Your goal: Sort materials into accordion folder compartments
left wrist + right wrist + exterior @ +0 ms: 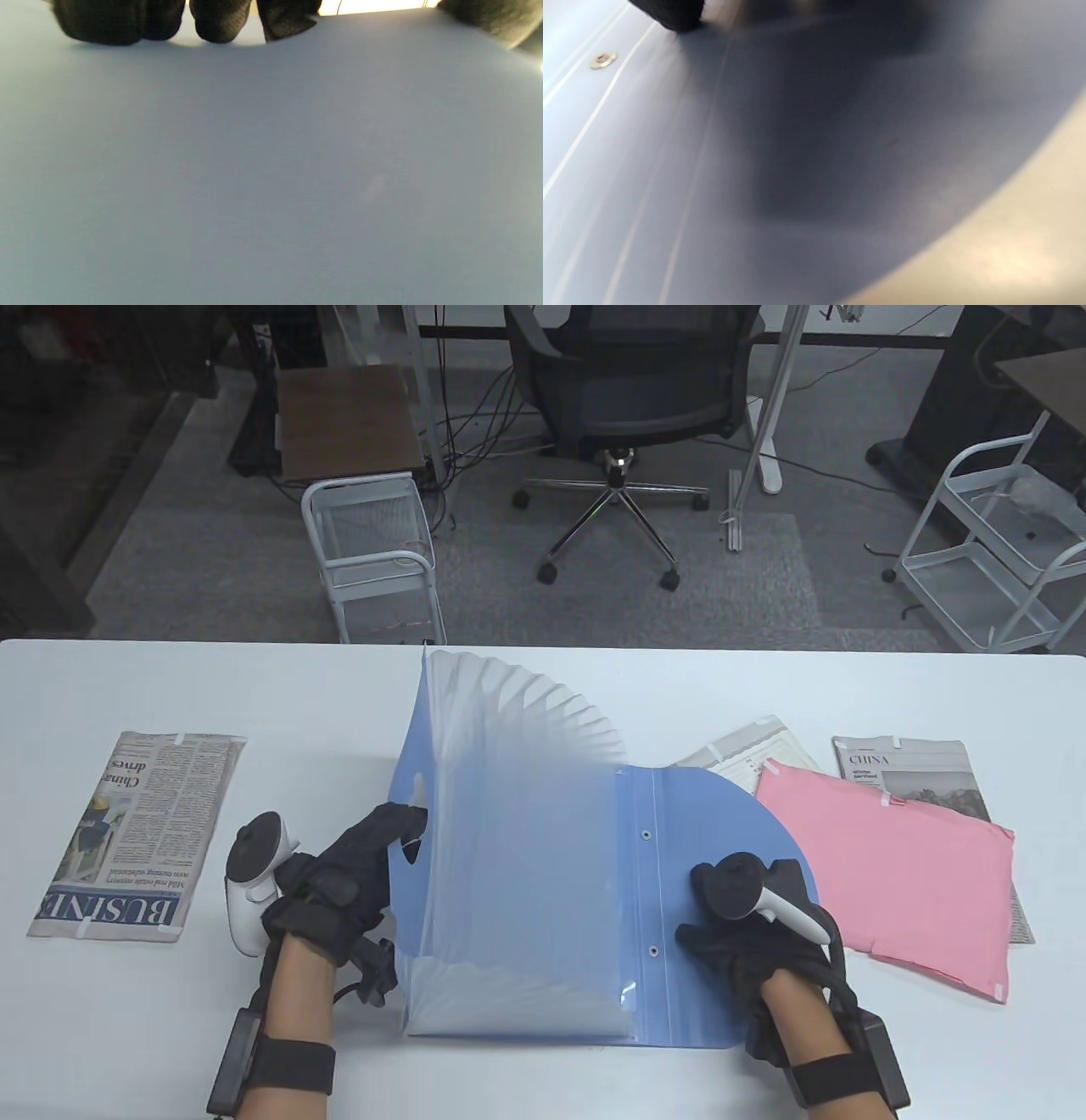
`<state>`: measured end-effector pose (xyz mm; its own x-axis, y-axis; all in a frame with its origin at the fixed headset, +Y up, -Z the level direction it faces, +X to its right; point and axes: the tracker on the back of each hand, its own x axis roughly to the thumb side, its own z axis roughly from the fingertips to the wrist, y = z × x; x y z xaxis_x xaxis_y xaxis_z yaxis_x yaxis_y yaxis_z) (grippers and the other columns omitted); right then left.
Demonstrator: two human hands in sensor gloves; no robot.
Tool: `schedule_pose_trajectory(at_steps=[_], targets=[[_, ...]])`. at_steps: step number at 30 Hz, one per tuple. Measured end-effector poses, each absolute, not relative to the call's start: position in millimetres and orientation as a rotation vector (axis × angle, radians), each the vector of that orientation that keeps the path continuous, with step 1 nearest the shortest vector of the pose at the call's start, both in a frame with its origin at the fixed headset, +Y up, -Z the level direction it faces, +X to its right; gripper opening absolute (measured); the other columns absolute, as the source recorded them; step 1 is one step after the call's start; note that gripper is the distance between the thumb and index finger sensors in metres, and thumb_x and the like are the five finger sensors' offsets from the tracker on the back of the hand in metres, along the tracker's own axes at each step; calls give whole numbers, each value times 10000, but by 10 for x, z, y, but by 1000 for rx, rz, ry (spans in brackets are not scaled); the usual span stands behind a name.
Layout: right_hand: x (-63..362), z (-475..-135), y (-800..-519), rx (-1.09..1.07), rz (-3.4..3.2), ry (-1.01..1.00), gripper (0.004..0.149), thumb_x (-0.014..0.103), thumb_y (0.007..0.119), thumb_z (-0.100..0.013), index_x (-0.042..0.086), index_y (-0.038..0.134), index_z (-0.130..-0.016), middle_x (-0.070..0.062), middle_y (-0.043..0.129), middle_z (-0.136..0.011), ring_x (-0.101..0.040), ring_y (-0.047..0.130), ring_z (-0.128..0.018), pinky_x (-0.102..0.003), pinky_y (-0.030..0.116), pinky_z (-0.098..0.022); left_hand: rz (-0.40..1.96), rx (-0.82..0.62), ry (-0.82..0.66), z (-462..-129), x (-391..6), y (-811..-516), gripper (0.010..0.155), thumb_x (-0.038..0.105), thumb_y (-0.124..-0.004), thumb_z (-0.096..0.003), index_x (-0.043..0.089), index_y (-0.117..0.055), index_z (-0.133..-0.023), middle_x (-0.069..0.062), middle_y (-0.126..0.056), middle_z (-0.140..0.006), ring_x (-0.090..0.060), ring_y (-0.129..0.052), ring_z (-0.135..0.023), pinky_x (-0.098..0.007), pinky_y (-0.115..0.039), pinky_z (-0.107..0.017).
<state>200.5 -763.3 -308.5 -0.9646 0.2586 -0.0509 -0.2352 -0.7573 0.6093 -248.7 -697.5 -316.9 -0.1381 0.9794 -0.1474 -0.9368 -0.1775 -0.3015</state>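
Observation:
A blue accordion folder (543, 848) lies open in the middle of the table, its clear pleated pockets (526, 746) fanned up. My left hand (397, 824) grips the folder's left cover at its handle cutout and holds it upright. In the left wrist view that cover (271, 169) fills the frame, with my fingertips (220, 21) over its top edge. My right hand (721, 903) rests flat on the folder's right flap (797, 148), near a metal rivet (603, 59). A folded newspaper (140, 831) lies at the left. A pink envelope (899, 865) lies at the right.
A second newspaper (916, 772) and a white printed sheet (755, 751) lie partly under the pink envelope at the right. Beyond the table's far edge stand an office chair (632, 398) and two white wire carts (373, 551).

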Motion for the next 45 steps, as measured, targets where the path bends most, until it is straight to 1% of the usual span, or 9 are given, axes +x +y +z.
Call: schedule_pose_trajectory(at_steps=[8, 13, 16, 25, 30, 34, 39, 41, 45], targets=[[2033, -3069, -7606, 62, 2740, 876, 747, 569, 571, -607, 282, 101, -1112, -259, -83, -1108, -599, -36, -951, -813, 166, -619, 1871, -390, -220, -3194, -2542, -7136, 799, 699, -706, -600, 35, -615, -1034, -362, -300, -1213, -705, -347, -1010, -728, -528, -662], [2104, -3008, -7414, 106, 2777, 786, 700, 523, 601, -606, 257, 228, -1136, -256, 27, -1152, -578, 54, -1003, -795, 210, -660, 1878, -396, -250, -3197, -2508, -7163, 805, 699, -706, -601, 32, -608, -1041, -360, -291, -1216, -699, -327, -1015, -725, -524, -663], [2127, -2939, -7140, 124, 2783, 664, 679, 498, 621, -606, 212, 320, -1144, -250, 108, -1181, -559, 115, -1033, -797, 242, -668, 1892, -402, -265, -3193, -2492, -7177, 806, 694, -704, -606, 28, -598, -1048, -361, -277, -1216, -696, -306, -1017, -724, -510, -666], [2178, -2730, -6161, 316, 2783, 346, 627, 485, 608, -615, 209, 406, -1141, -254, 238, -1203, -570, 270, -1056, -787, 354, -685, 1851, -412, -294, -3200, -2418, -7174, 814, 683, -707, -613, 21, -581, -1069, -356, -266, -1220, -687, -283, -1023, -720, -507, -669], [2372, -2648, -5876, 355, 2697, 125, 588, 441, 624, -618, 205, 456, -1130, -246, 330, -1207, -571, 371, -1057, -782, 410, -687, 1834, -418, -297, -3207, -2370, -7168, 818, 670, -717, -612, 10, -577, -1074, -352, -268, -1222, -680, -273, -1025, -717, -508, -664], [2652, -2715, -6006, 254, 2733, 179, 589, 415, 690, -611, 198, 486, -1119, -241, 399, -1199, -566, 446, -1049, -777, 439, -688, 1820, -427, -312, -3219, -2351, -7173, 818, 669, -712, -616, 10, -573, -1079, -347, -266, -1224, -671, -266, -1031, -713, -508, -668], [3106, -2859, -6582, 63, 2944, 374, 640, 433, 759, -571, 197, 498, -1105, -241, 443, -1180, -555, 504, -1033, -747, 508, -688, 1813, -431, -315, -3225, -2348, -7182, 816, 669, -709, -617, 11, -573, -1080, -348, -263, -1225, -668, -261, -1032, -711, -504, -668], [3295, -2873, -6836, -43, 2988, 510, 682, 436, 784, -556, 188, 472, -1109, -253, 421, -1176, -561, 491, -1030, -744, 516, -686, 1814, -429, -312, -3223, -2347, -7182, 817, 668, -710, -617, 11, -572, -1081, -346, -263, -1226, -669, -259, -1032, -712, -501, -668], [3484, -2863, -7128, -106, 3008, 622, 743, 432, 831, -528, 184, 445, -1113, -258, 394, -1174, -551, 473, -1035, -734, 529, -689, 1811, -437, -317, -3228, -2341, -7180, 816, 667, -706, -620, 8, -570, -1083, -346, -258, -1226, -667, -255, -1032, -713, -499, -668]])
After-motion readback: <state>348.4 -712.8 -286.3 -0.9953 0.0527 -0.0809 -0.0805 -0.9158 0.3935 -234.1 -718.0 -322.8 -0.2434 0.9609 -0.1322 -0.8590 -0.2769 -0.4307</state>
